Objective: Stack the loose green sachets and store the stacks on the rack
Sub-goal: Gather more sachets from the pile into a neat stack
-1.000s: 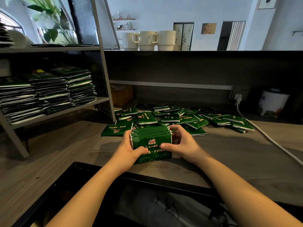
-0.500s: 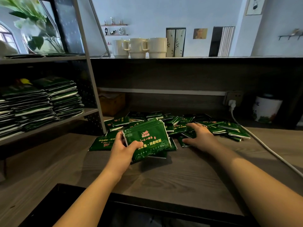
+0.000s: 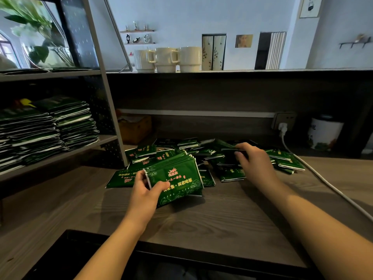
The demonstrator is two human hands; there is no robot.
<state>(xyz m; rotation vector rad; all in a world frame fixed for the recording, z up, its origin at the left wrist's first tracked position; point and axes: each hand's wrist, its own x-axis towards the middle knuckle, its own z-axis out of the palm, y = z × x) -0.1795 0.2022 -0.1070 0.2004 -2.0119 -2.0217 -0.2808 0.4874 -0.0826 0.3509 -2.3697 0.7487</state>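
Sachets in the stack point(image 3: 177, 178) pinched by the left hand point(image 3: 146, 190) could fan out and slip while the right hand point(image 3: 254, 160), fingers curled on a loose sachet point(image 3: 232, 156), pulled at the pile point(image 3: 222, 158).

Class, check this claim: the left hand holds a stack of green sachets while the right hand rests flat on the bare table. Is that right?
Not quite. In the head view the right hand is picking a sachet from the loose pile, not resting on the bare table. The left hand does hold the stack.

Glossy foil sachets on matt wood

The green sachets point(image 3: 177, 178) look like shiny printed foil; beneath them the table point(image 3: 212, 219) is matt grey wood-grain, left of them the rack point(image 3: 105, 110) is grey painted metal.
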